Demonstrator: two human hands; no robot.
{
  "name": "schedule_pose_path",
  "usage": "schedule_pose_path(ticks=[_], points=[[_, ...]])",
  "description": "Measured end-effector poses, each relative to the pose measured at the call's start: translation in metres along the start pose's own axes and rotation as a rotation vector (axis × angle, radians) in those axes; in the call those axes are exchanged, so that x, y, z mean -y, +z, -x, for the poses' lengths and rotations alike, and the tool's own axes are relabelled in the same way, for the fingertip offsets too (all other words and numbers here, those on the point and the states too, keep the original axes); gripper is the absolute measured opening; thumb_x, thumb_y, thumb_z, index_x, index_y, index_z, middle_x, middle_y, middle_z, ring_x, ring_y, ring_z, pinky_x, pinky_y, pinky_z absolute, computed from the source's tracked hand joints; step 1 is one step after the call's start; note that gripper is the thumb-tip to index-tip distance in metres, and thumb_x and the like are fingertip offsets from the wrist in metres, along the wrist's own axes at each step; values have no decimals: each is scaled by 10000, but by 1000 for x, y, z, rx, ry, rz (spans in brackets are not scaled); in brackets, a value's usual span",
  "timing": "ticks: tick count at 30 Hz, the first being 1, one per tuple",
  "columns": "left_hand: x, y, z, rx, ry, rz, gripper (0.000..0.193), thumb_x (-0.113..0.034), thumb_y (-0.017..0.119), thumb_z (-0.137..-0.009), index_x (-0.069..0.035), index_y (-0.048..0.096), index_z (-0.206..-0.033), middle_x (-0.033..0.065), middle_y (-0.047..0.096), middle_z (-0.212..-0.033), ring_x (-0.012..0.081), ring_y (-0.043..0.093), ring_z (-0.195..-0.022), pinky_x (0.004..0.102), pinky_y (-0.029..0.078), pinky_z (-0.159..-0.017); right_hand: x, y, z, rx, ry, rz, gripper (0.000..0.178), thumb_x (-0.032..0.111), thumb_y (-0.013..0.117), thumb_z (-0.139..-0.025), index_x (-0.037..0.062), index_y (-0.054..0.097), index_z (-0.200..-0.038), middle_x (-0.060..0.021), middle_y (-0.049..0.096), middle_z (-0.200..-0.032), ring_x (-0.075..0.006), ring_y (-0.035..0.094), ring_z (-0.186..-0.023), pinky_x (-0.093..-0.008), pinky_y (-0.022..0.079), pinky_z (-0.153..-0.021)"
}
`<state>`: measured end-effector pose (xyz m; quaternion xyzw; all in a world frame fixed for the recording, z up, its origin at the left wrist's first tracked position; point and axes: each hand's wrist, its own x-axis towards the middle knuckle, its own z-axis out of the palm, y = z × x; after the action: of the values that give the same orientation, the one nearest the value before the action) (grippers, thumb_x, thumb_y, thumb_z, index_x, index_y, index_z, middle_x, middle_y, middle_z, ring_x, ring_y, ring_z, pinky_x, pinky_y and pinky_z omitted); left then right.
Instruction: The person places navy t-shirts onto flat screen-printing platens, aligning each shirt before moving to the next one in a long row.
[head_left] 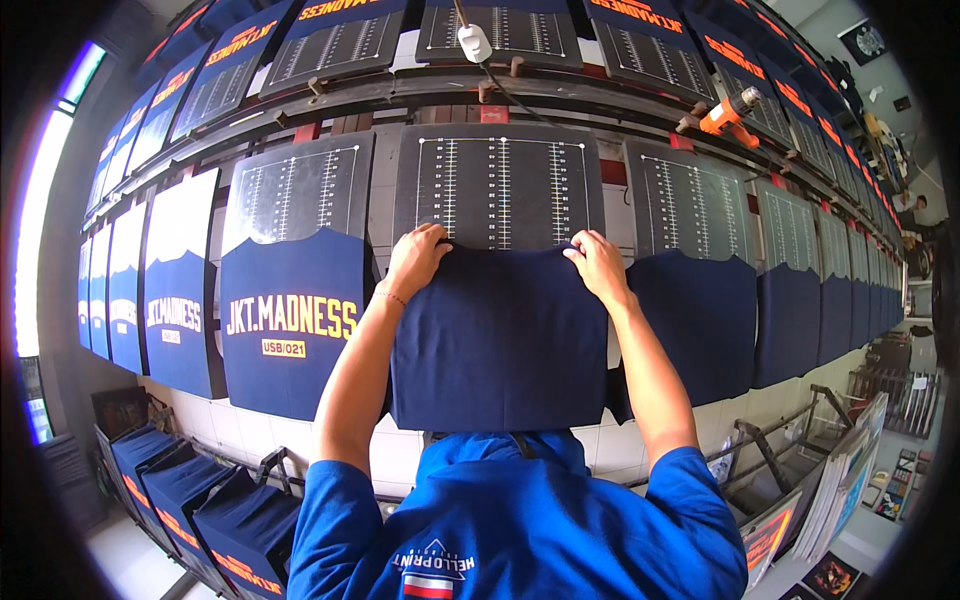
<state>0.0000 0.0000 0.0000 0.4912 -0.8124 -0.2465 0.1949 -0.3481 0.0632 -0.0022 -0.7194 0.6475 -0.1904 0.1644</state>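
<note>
- At the scene's centre, a navy shirt point(500, 345) is spread over the lower part of a ruled board point(477, 185), its top edge pinched at 10 o'clock by the left hand point(418, 260) and at 2 o'clock by the right hand point(597, 266).
- A crooked neckline could be caused by one corner being tugged harder than the other.
- Creases could be left by cloth being let down slack; whether its underside is fully touching the board cannot be told.
- Toward 9 o'clock, lettering point(290, 318) on a printed shirt point(285, 380) could be smudged by the left forearm point(362, 365), should the ink be wet; dryness cannot be judged.
- Toward 3 o'clock, a plain shirt point(700, 325) could be nudged askew by the right forearm point(652, 365).
- At 12 o'clock, a dark cable point(512, 98) could be snagged by any longer reach.
</note>
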Motion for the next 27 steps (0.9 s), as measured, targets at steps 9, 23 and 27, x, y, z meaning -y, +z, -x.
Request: schedule_pose_path(ticks=[9,23,27], points=[[16,-21,5,3,-282,-536,428,-484,619,-900,-61,602,-967,99,663,-947,292,651,-907,450,447,-852,-16,-4,9,-184,133,322,378,465,595,-938,91,541,-955,-103,630,-858,-331,673,-801,-461,547,-615],[-19,11,140,-258,-428,-469,646,-381,529,-983,52,394,-1443,269,298,-1540,449,227,-1446,527,192,-1177,191,121,37,81,-259,78,848,570,494,-942,-62,320,-1480,-221,289,-1569,-380,208,-1477,-560,135,-1193],[-59,-19,220,-254,-521,-330,505,-217,586,-959,39,485,-1382,267,321,-1529,451,259,-1431,501,226,-1172,162,98,25,12,-301,172,788,558,506,-936,-61,418,-1416,-196,373,-1516,-349,302,-1427,-541,208,-1161]])
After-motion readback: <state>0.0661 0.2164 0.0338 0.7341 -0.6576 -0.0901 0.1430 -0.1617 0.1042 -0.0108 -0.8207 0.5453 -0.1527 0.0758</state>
